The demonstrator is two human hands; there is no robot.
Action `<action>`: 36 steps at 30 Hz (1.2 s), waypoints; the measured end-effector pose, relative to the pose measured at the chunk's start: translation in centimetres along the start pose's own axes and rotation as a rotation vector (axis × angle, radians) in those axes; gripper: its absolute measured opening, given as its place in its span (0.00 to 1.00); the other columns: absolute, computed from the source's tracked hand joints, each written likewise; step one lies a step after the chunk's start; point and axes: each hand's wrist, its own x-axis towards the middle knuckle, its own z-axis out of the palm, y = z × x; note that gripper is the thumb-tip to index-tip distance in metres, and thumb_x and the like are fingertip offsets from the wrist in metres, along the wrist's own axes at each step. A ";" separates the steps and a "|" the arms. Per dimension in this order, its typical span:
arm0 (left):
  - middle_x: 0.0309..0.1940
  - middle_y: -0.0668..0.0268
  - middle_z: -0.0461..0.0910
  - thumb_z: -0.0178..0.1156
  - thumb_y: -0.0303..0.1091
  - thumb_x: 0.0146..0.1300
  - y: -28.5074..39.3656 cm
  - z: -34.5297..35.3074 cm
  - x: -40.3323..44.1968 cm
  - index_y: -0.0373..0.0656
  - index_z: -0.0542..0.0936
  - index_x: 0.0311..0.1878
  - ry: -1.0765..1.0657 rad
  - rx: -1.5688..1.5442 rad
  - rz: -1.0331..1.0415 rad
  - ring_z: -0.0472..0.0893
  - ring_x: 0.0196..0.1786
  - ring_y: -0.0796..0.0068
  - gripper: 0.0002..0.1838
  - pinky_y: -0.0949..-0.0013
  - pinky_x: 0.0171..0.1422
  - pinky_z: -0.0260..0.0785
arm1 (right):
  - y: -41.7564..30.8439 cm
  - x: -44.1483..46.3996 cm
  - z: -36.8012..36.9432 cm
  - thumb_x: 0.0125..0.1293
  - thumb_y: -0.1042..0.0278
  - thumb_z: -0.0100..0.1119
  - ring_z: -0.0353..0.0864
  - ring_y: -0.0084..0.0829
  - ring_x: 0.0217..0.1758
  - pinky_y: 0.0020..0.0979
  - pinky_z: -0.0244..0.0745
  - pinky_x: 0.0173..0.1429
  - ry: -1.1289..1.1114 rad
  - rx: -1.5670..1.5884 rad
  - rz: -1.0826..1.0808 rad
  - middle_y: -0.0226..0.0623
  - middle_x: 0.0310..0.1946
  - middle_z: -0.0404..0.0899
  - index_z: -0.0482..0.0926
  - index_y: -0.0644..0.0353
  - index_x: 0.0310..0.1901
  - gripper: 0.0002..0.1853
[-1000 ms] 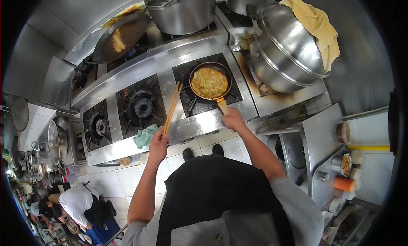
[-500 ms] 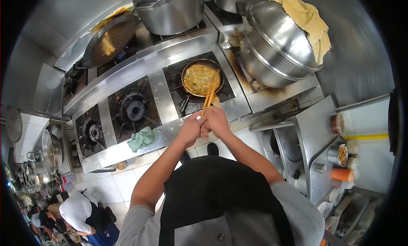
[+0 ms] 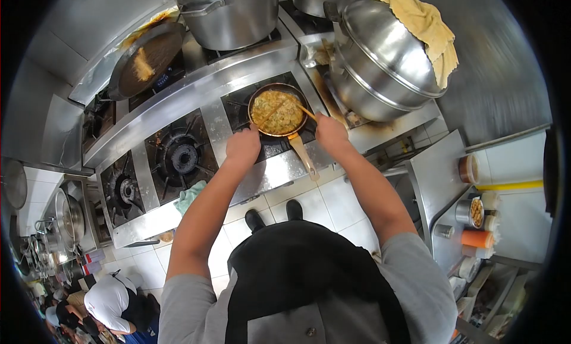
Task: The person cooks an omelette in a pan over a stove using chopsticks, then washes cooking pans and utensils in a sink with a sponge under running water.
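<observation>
Fingers of the left hand (image 3: 244,145) and right hand (image 3: 331,132) each pinch a chopstick (image 3: 307,112), with the pan handle (image 3: 304,156) between them. Farther in, both chopsticks reach onto flat golden food (image 3: 273,106) lying in the frying pan (image 3: 297,92) on a burner (image 3: 237,106). Beyond stands a large steel pot (image 3: 232,17).

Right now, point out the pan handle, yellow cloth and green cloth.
Pan handle (image 3: 303,156), head view: middle of the grip.
Yellow cloth (image 3: 419,20), head view: upper folds.
Green cloth (image 3: 188,198), head view: exposed part.

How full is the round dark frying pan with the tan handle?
Not empty: flat golden-brown food covers most of the frying pan.
</observation>
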 end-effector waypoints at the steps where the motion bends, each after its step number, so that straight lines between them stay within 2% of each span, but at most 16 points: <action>1: 0.36 0.50 0.83 0.49 0.29 0.63 0.2 -0.5 -0.1 0.35 0.74 0.49 0.000 -0.003 -0.001 0.84 0.38 0.51 0.14 0.55 0.40 0.78 | 0.0 0.1 -0.2 0.57 0.72 0.61 0.85 0.47 0.42 0.45 0.80 0.45 -0.001 -0.010 0.004 0.48 0.35 0.84 0.73 0.61 0.48 0.16; 3: 0.35 0.50 0.83 0.48 0.29 0.64 0.3 -1.6 -0.5 0.36 0.74 0.47 -0.002 0.012 0.025 0.85 0.38 0.52 0.12 0.55 0.40 0.78 | 0.1 -0.2 -0.6 0.56 0.73 0.62 0.85 0.46 0.43 0.44 0.81 0.45 -0.002 -0.022 0.005 0.47 0.35 0.84 0.74 0.62 0.48 0.17; 5: 0.35 0.50 0.83 0.48 0.30 0.64 0.4 -2.7 -1.0 0.36 0.74 0.45 -0.005 -0.007 0.003 0.85 0.38 0.52 0.10 0.55 0.40 0.78 | -0.5 -1.7 -2.4 0.60 0.73 0.53 0.83 0.52 0.39 0.49 0.78 0.45 0.057 0.025 -0.061 0.52 0.31 0.82 0.75 0.60 0.44 0.10; 9: 0.34 0.50 0.83 0.49 0.30 0.63 -0.1 0.0 -0.6 0.36 0.74 0.42 -0.007 0.001 0.013 0.85 0.37 0.51 0.09 0.54 0.39 0.78 | 0.3 -1.2 -0.9 0.59 0.73 0.53 0.83 0.51 0.39 0.48 0.78 0.44 0.007 -0.017 -0.083 0.52 0.32 0.82 0.75 0.60 0.44 0.11; 11: 0.35 0.50 0.83 0.49 0.30 0.63 0.4 -1.1 -0.7 0.35 0.74 0.42 0.000 -0.009 0.006 0.85 0.37 0.51 0.09 0.54 0.39 0.78 | 0.5 -0.9 -1.5 0.58 0.73 0.54 0.83 0.50 0.39 0.48 0.78 0.44 0.064 -0.050 -0.108 0.50 0.31 0.82 0.76 0.59 0.45 0.12; 13: 0.35 0.50 0.83 0.49 0.30 0.63 0.8 -2.1 -1.5 0.35 0.74 0.42 -0.001 -0.018 -0.002 0.85 0.37 0.51 0.09 0.54 0.39 0.78 | -0.3 -2.1 -3.1 0.58 0.74 0.54 0.84 0.48 0.41 0.45 0.79 0.44 0.015 -0.084 -0.082 0.49 0.34 0.83 0.76 0.60 0.45 0.12; 14: 0.35 0.50 0.83 0.49 0.29 0.63 0.9 -2.7 -2.2 0.35 0.74 0.43 -0.007 -0.009 0.010 0.85 0.37 0.51 0.10 0.54 0.39 0.78 | -0.7 -2.4 -4.0 0.59 0.75 0.55 0.85 0.45 0.43 0.43 0.80 0.45 -0.021 -0.120 -0.061 0.48 0.37 0.84 0.76 0.60 0.46 0.12; 19: 0.35 0.50 0.83 0.49 0.29 0.63 0.7 -1.3 -2.8 0.33 0.74 0.47 -0.092 0.001 0.019 0.85 0.37 0.52 0.13 0.55 0.40 0.79 | -0.6 -3.7 -4.8 0.59 0.76 0.54 0.85 0.44 0.43 0.42 0.80 0.44 -0.072 -0.204 -0.096 0.47 0.36 0.84 0.77 0.60 0.45 0.12; 21: 0.36 0.49 0.83 0.49 0.28 0.62 1.4 -2.8 -3.7 0.32 0.75 0.47 -0.050 -0.013 0.007 0.85 0.36 0.52 0.13 0.55 0.39 0.78 | -0.7 -3.7 -5.8 0.59 0.76 0.54 0.85 0.43 0.43 0.42 0.80 0.44 -0.068 -0.229 -0.088 0.47 0.36 0.84 0.78 0.60 0.44 0.11; 23: 0.35 0.49 0.83 0.50 0.28 0.61 1.5 -2.1 -3.8 0.32 0.76 0.46 -0.052 -0.016 0.052 0.85 0.36 0.52 0.13 0.55 0.38 0.78 | -0.2 -4.0 -5.8 0.56 0.74 0.57 0.85 0.46 0.40 0.44 0.80 0.42 -0.067 -0.270 -0.197 0.44 0.33 0.84 0.78 0.58 0.43 0.11; 24: 0.35 0.49 0.83 0.50 0.28 0.61 1.6 -1.8 -3.9 0.32 0.76 0.45 -0.045 -0.015 0.104 0.85 0.36 0.52 0.13 0.55 0.38 0.78 | -0.2 -4.0 -5.5 0.56 0.74 0.57 0.85 0.46 0.40 0.44 0.80 0.42 -0.071 -0.273 -0.198 0.44 0.33 0.84 0.78 0.58 0.43 0.11; 27: 0.33 0.51 0.82 0.49 0.28 0.62 1.5 -2.2 -4.1 0.35 0.75 0.46 -0.053 0.035 0.079 0.84 0.34 0.52 0.12 0.53 0.37 0.77 | -0.9 -3.3 -6.2 0.56 0.75 0.57 0.85 0.45 0.40 0.44 0.79 0.41 -0.069 -0.312 -0.244 0.45 0.33 0.84 0.79 0.59 0.41 0.10; 30: 0.33 0.51 0.82 0.49 0.28 0.62 1.7 -3.3 -5.0 0.34 0.75 0.48 -0.068 0.001 0.131 0.84 0.33 0.52 0.13 0.54 0.37 0.77 | -1.9 -4.4 -7.8 0.55 0.75 0.58 0.85 0.46 0.40 0.44 0.79 0.41 -0.096 -0.359 -0.232 0.47 0.33 0.84 0.79 0.60 0.40 0.10; 33: 0.33 0.53 0.83 0.49 0.28 0.62 0.8 -4.4 -6.2 0.34 0.75 0.50 0.012 0.007 0.138 0.84 0.33 0.52 0.15 0.54 0.37 0.77 | -2.0 -3.8 -8.1 0.55 0.74 0.58 0.86 0.43 0.41 0.39 0.80 0.44 -0.143 -0.411 -0.267 0.42 0.36 0.85 0.80 0.61 0.40 0.09; 34: 0.33 0.53 0.83 0.49 0.28 0.62 0.4 -5.4 -7.0 0.34 0.75 0.50 0.016 0.008 0.128 0.84 0.33 0.52 0.15 0.54 0.37 0.77 | -1.9 -4.8 -8.9 0.55 0.74 0.58 0.85 0.44 0.41 0.40 0.80 0.44 -0.094 -0.360 -0.216 0.43 0.35 0.85 0.80 0.61 0.39 0.09; 36: 0.33 0.53 0.83 0.48 0.28 0.62 -0.5 -7.1 -9.0 0.35 0.75 0.52 -0.078 0.035 -0.028 0.84 0.33 0.51 0.16 0.53 0.36 0.77 | -1.8 -5.5 -8.6 0.56 0.74 0.57 0.85 0.44 0.40 0.41 0.79 0.43 -0.060 -0.305 -0.172 0.44 0.34 0.85 0.80 0.62 0.39 0.09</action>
